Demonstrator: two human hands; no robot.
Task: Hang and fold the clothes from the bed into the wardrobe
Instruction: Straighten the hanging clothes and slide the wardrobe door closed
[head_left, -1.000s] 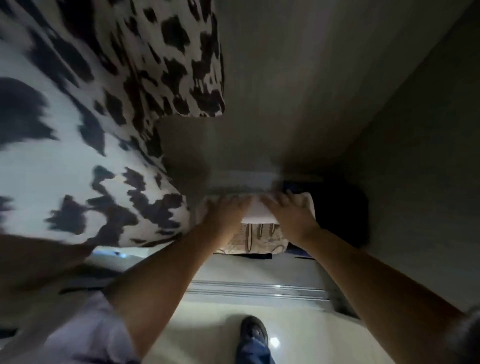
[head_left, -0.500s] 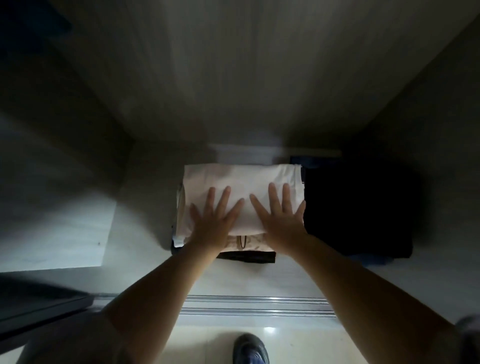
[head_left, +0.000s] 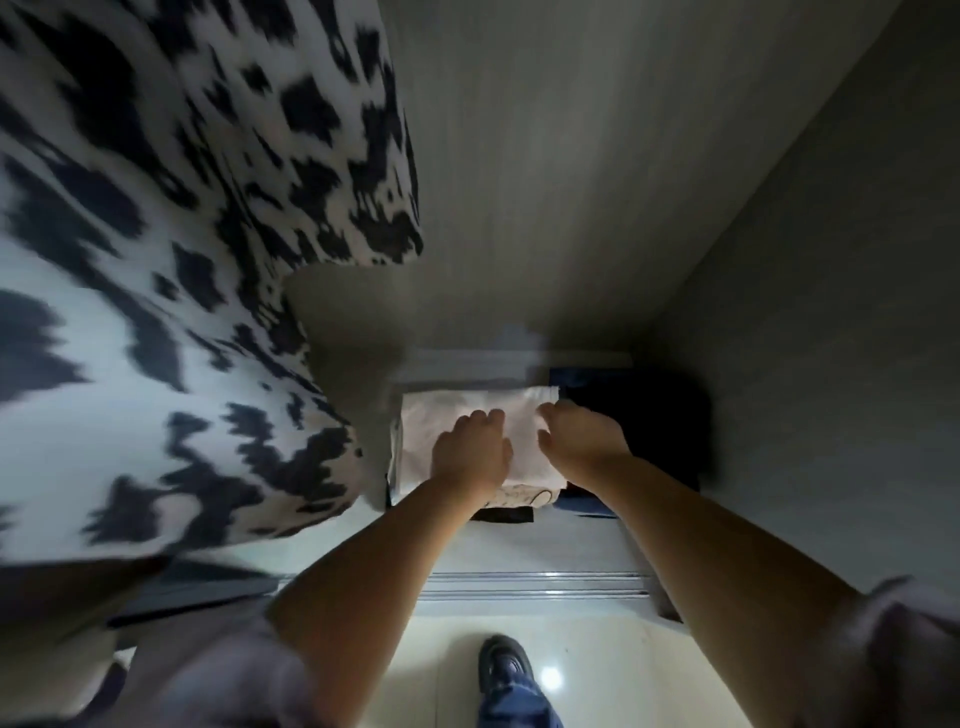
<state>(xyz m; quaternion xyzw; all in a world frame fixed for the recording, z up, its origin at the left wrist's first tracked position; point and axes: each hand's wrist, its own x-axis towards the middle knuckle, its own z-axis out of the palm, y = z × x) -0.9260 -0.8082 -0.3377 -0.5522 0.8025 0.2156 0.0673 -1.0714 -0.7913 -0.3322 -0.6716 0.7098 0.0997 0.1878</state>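
Nearest the camera, a dark shoe (head_left: 505, 666) and a blue trouser leg (head_left: 517, 709) stand on a glossy pale floor (head_left: 649, 675). Pale sleeves (head_left: 914, 654) cover both upper arms at the lower corners of the view. Past the shoe, a metal track (head_left: 535, 584) runs across the wardrobe's threshold.

Both bare forearms reach over the track into the wardrobe (head_left: 571, 208). The left hand (head_left: 470, 452) rests on a folded white cloth (head_left: 457, 415), its fingers bent at the knuckles; whether it presses or grips is not clear through the blur. The right hand (head_left: 582, 436) sits at the cloth's right edge with fingers curled downward, and whether they pinch the fabric cannot be told.

The cloth lies on top of a stack on the wardrobe floor. Under it, a patterned cream piece (head_left: 524, 496) shows at the near edge, and a black piece (head_left: 506, 514) lies beneath that. Just to the right of the stack sits a dark pile (head_left: 660, 415), with a blue fold (head_left: 587, 506) at its near edge.

On the left, a blurred black-and-white spotted garment (head_left: 156, 260) hangs in front of the camera and fills much of the view. Behind everything, the wardrobe's pale back panel and grey right wall (head_left: 831, 312) rise into shadow.
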